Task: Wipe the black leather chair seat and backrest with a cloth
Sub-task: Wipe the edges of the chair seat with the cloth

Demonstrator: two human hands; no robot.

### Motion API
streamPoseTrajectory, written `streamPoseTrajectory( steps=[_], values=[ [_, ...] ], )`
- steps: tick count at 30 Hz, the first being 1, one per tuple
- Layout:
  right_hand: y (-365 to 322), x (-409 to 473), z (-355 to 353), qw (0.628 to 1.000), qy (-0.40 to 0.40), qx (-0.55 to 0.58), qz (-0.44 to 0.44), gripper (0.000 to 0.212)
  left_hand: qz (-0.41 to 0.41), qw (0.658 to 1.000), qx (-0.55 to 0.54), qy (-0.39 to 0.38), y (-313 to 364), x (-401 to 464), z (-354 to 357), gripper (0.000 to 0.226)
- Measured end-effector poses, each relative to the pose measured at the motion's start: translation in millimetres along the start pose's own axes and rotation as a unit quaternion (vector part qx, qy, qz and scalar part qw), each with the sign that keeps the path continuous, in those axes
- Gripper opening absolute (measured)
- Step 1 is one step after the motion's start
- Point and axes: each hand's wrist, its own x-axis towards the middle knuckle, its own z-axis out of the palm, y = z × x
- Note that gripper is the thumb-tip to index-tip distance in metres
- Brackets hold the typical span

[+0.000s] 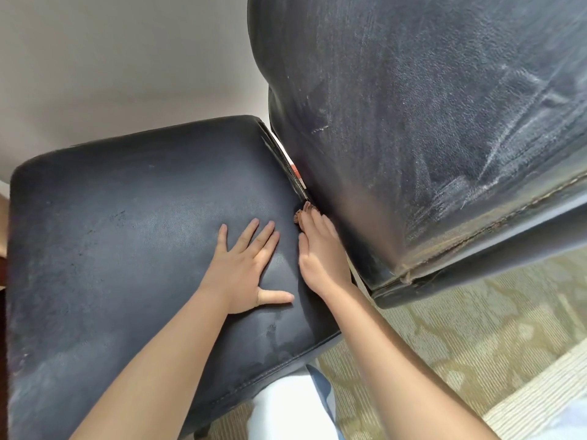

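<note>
**Cloth going into the crease between seat and backrest**

Cloth [304,215] is peeking out brown just past my right hand [320,249], and I am pressing it down with straight fingers where the seat [127,233] meets the backrest [413,122]. Most of it is hidden under my fingers, so I cannot tell how it is folded. My left hand [247,268] is lying flat and spread on the leather just beside it, holding nothing, only bracing.

That crease is running away from me, up and to the left, and my right hand is pointing along it, so I judge the coming stroke follows that line. Backrest is rising right beside my right hand, streaked pale and scuffed. No containers in sight.
</note>
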Motion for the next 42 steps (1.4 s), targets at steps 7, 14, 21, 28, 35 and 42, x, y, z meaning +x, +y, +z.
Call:
streamPoseTrajectory(
  steps=[7,14,21,28,35,42],
  values=[
    [-5,22,14,0.999,0.032,0.001,0.015,0.044,-0.024,0.987,-0.016,0.161,-1,5,18,0.065],
    [-8,65,23,0.994,0.111,-0.013,0.018,0.031,-0.073,0.986,-0.012,0.149,-7,23,14,0.065],
    [-11,29,25,0.99,0.138,-0.004,0.033,0.031,-0.078,0.983,-0.004,0.163,-7,24,15,0.063],
    [-16,-3,25,0.994,0.053,-0.005,0.091,0.055,-0.076,0.983,-0.007,0.169,-7,24,15,0.063],
    [-13,31,29,0.992,0.082,0.02,0.09,0.045,-0.082,0.981,0.0,0.174,-9,30,15,0.065],
    [-22,77,28,0.985,0.12,0.024,0.125,0.032,-0.079,0.979,0.003,0.188,-10,31,18,0.064]
  ],
)
